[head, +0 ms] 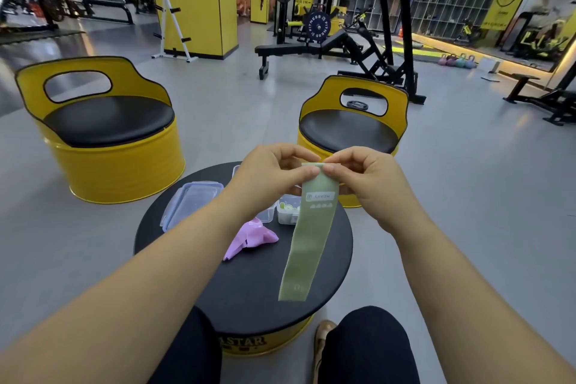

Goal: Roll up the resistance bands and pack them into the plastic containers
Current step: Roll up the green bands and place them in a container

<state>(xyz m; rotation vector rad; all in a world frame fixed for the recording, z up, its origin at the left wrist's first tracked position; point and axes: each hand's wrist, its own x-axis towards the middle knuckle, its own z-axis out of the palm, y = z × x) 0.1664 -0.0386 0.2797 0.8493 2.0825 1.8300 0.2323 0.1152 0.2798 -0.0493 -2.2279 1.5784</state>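
Pinching the top edge of the green resistance band [311, 227] between thumbs and fingertips, the left hand [271, 178] and right hand [361, 181] gripped it side by side, almost touching. From the grip the band hung straight down, its lower end over the near part of the round black table [243, 299]. Below the grip, behind the hanging band, stood a small clear container [287, 213] with pale rolled pieces inside. Below and left of the grip lay a crumpled pink band [251, 238], and farther left a flat clear plastic box [190, 204].
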